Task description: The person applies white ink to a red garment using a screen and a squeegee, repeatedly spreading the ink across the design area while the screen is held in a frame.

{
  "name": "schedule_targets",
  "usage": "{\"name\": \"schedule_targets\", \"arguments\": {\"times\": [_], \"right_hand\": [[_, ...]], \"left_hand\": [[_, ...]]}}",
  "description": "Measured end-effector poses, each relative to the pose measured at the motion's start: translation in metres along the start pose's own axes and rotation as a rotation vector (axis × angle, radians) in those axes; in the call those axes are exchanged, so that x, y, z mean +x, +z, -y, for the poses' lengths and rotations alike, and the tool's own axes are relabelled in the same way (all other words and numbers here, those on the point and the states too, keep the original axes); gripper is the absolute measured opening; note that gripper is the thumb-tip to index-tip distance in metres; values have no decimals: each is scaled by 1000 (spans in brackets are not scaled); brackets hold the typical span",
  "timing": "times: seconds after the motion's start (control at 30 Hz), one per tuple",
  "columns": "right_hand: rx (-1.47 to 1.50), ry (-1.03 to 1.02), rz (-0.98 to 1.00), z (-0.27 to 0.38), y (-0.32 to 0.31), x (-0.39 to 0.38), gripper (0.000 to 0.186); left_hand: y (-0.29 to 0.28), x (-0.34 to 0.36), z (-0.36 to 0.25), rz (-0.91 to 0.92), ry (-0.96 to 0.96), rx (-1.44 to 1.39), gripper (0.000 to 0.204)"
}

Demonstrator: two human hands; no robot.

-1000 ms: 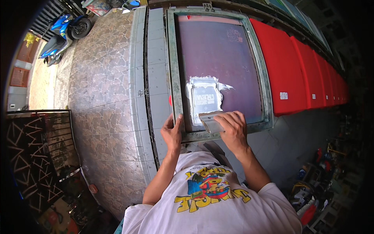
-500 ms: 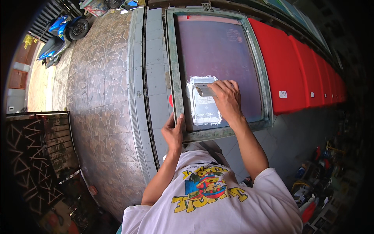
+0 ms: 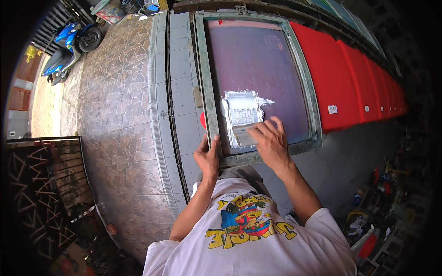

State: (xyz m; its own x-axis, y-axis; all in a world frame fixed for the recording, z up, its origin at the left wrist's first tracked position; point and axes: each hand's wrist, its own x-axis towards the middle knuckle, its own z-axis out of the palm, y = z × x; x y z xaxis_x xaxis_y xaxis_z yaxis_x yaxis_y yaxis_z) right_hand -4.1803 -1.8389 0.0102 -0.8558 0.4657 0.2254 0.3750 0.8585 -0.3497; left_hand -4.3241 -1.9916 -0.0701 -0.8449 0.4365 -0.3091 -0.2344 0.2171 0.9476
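Note:
A screen printing frame (image 3: 209,92) with a worn, greenish-grey border lies in front of me, its purplish mesh (image 3: 253,55) facing up. White ink (image 3: 240,98) covers a patch at the mesh's near left, with a smear trailing to the right. Faint lettering shows through the ink. My right hand (image 3: 272,143) is closed on a squeegee (image 3: 245,136), a flat greyish blade resting at the near part of the white patch. At the frame's near left corner, my left hand (image 3: 208,157) grips the border, thumb on top, other fingers along the outer side and partly hidden.
Red cloth pieces (image 3: 322,78) lie in a row to the right, each with a small white print. A bit of red (image 3: 203,120) shows at the frame's left edge. Farther left are stone paving (image 3: 117,106) and a blue motorbike (image 3: 69,46). Clutter (image 3: 368,221) stands at lower right.
My right hand has drawn the squeegee toward me over the white patch. Thicker ink and a smear to the right now show behind it. My left hand stays on the frame.

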Motion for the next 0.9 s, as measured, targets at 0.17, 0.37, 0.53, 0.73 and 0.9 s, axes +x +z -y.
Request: {"name": "schedule_targets", "arguments": {"times": [0.17, 0.37, 0.53, 0.73, 0.9], "right_hand": [[13, 131, -97, 18, 36, -51, 34], [30, 127, -29, 33, 12, -50, 32], [5, 111, -81, 34, 42, -70, 31], [-19, 99, -134, -14, 57, 26, 24], [1, -16, 94, -29, -4, 93, 23]], "left_hand": [[4, 2, 1, 4, -10, -23, 48], [-1, 3, 1, 19, -74, -19, 43], [-2, 1, 6, 6, -78, -26, 41], [-2, 1, 2, 17, -82, -12, 48], [-7, 1, 0, 22, -77, -83, 49]]}}
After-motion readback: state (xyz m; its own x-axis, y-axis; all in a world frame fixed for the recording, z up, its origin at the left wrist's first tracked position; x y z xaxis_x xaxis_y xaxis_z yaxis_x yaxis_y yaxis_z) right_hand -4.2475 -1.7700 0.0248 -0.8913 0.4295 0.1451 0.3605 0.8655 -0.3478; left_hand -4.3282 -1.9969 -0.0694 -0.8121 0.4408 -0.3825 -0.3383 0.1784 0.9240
